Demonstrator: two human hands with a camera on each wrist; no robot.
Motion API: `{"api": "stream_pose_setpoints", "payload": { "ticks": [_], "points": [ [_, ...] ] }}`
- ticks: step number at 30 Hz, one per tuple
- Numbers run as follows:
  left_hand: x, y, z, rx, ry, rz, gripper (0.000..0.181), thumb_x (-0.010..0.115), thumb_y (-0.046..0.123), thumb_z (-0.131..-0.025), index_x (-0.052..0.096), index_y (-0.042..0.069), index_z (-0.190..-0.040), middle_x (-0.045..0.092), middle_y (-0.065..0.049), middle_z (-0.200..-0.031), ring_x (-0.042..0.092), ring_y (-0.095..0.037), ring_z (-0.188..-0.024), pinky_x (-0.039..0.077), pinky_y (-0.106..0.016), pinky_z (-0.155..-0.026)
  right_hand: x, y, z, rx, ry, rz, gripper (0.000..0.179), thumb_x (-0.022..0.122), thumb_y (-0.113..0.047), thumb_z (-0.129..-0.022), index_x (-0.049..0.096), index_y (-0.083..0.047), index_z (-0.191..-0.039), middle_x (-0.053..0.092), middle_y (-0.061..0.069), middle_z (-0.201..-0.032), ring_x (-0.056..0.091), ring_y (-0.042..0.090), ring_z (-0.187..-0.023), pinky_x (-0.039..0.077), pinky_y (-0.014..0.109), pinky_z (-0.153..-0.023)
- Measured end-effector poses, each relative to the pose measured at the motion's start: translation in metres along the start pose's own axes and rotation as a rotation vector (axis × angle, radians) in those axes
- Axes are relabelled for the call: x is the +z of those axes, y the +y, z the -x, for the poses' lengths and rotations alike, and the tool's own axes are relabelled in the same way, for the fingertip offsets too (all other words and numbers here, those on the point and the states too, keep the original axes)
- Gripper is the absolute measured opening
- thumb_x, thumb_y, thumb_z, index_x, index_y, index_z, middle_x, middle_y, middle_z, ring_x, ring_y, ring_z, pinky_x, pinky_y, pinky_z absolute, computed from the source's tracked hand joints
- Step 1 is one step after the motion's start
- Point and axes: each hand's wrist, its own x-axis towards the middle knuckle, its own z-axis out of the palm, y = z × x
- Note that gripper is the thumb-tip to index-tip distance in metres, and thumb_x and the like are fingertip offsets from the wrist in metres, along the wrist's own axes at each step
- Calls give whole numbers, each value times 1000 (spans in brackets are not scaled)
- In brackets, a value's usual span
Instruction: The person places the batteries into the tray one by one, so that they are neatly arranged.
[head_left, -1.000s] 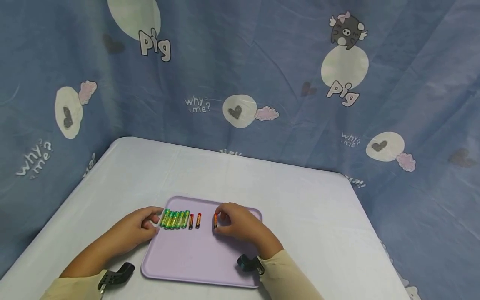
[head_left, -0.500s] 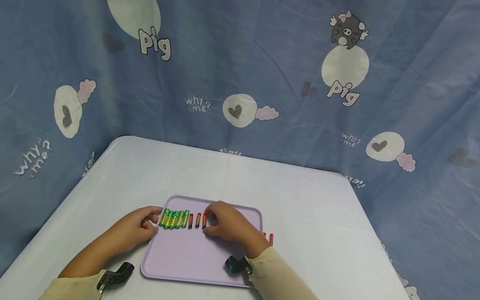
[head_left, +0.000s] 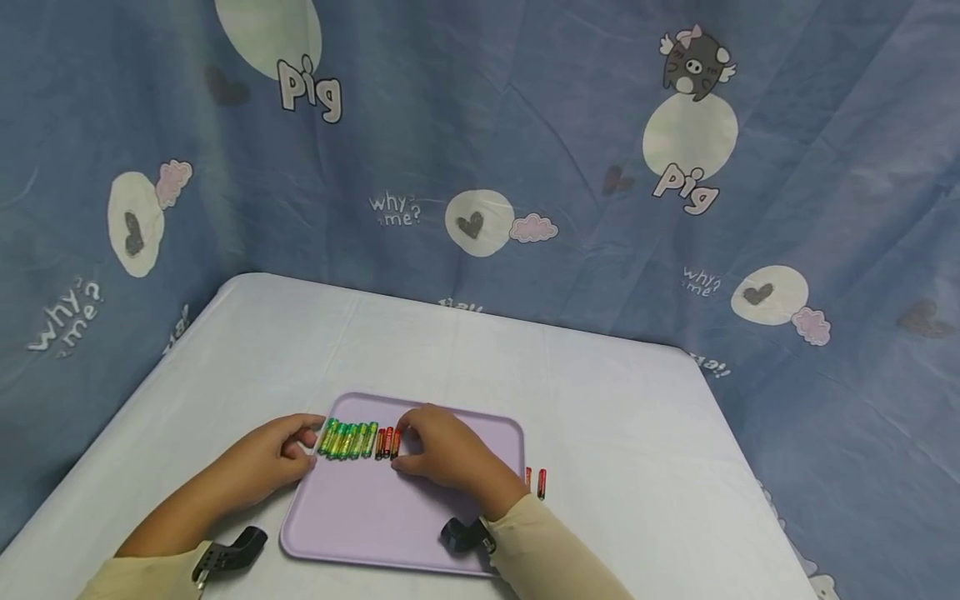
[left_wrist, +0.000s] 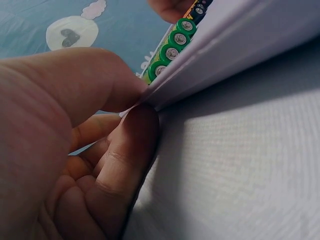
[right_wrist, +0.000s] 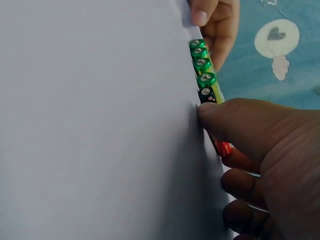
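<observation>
A row of several green and gold batteries lies side by side on a lilac tray, near its far left corner. Right of them stand three red and black batteries close together in the same row. My right hand pinches the rightmost red and black battery end to end between thumb and fingers; in the right wrist view the thumb covers part of this battery. My left hand pinches the tray's left rim, thumb and finger meeting at the edge in the left wrist view.
Two more red batteries lie on the white tablecloth just past the tray's right edge, beside the right forearm. A blue printed curtain hangs behind the table. Each sleeve carries a black wrist mount.
My right hand has slid its red and black battery leftward until all three red and black ones sit together beside the green row. The two outside batteries came into view. My left hand stayed put.
</observation>
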Motion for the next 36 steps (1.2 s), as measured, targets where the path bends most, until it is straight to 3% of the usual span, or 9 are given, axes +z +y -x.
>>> {"api": "stream_pose_setpoints", "payload": {
  "ticks": [20,27,36],
  "points": [
    [2,-1,-2,5,1,-17,60,72,10,-90,53,-9,-144,62,-6,-112,54,-6,-87,49,-23,-75,1,-6,1,8,4,6,56,83,-49,-87,66,-20,-131,64,-9,-114,59,6,-109,48,26,-101],
    [3,-3,-2,-5,-10,-11,61,73,10,-91,51,-10,-145,62,-7,-113,54,-8,-87,49,-24,-74,-3,-4,8,11,1,-49,64,83,-51,-86,63,-18,-137,66,-6,-121,60,8,-116,47,28,-106],
    [3,-4,-2,2,0,-17,62,74,10,-91,51,-9,-145,62,-7,-113,54,-6,-87,49,-23,-74,-10,7,25,4,20,-106,62,84,-46,-86,63,-18,-138,66,-4,-122,60,9,-116,46,30,-108]
  ]
}}
